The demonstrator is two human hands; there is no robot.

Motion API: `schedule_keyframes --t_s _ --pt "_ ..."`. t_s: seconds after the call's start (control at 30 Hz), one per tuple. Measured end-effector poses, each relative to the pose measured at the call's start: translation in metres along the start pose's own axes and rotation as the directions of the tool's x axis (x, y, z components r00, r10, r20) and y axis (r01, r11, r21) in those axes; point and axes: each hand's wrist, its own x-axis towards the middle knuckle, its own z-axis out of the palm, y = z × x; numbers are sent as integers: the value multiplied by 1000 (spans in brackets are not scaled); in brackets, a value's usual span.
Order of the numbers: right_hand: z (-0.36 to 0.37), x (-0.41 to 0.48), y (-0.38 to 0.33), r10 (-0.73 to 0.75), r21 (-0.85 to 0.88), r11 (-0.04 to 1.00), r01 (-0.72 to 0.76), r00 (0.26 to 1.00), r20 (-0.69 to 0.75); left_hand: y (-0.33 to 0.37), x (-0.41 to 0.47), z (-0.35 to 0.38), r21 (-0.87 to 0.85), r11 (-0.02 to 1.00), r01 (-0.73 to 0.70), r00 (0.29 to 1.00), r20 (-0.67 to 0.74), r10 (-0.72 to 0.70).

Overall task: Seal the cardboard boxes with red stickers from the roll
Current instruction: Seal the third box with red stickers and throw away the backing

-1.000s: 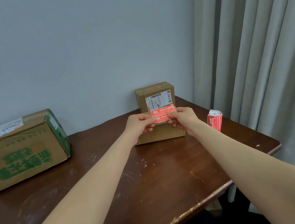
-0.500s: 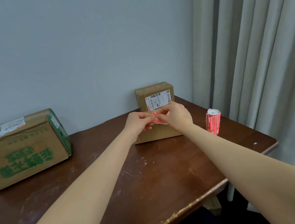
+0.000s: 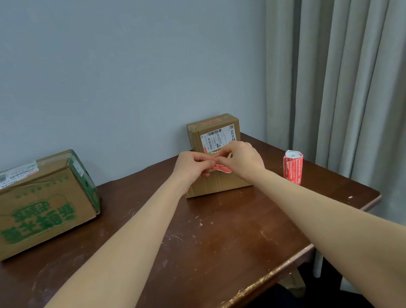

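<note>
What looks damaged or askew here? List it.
The green-printed box at the left is dented: its top sags and its front face is creased. The table is chipped along its front edge and scratched on top. Nothing spilled.

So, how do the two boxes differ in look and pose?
The left box is bigger and lies low; the small box stands tall. The left box has green print; the small box is plain brown, with a red strip on top. Both are cardboard with white labels.
</note>
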Motion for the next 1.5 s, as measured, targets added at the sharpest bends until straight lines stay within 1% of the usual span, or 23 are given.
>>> schedule_keyframes --t_s 0.33,0.43,0.5,0.63,0.73,0.87,0.97,1.13,1.37,1.43,1.5 --pt "1 -2 0 -80 -170 983 74 996 -28 1 -2 1 9 1000 13 1000 2 -13" --pt "2 -3 -1 -87 -186 980 78 995 -40 1 -2 2 -10 1000 24 1000 -12 -24" --pt "2 -3 -1 -69 -164 985 58 996 -63 1 -2 3 -38 998 41 999 -33 -42" --pt "2 -2 -2 21 -58 998 -26 996 -82 2 1 7 -98 993 72 996 -46 -77" --pt "2 0 -2 149 91 985 -144 987 -54 3 3 9 -102 990 101 992 -61 -108" --pt "2 6 3 302 350 896 -274 953 -27 -1 9 6 -104 981 166 979 -101 -177" --pt "1 9 6 386 466 818 -336 923 -12 -6 12 1 -70 977 202 966 -153 -210" --pt "3 13 8 500 596 692 -408 866 12 -17 18 -17 -59 970 234 934 -261 -242" --pt "4 15 2 583 720 537 -439 810 60 -39 18 -56 -184 955 232 851 -437 -291" --pt "5 17 -2 589 734 514 -444 805 75 -46 16 -68 -243 944 221 816 -484 -316" --pt "8 19 -5 588 736 513 -441 806 73 -55 15 -80 -304 929 209 781 -520 -346"
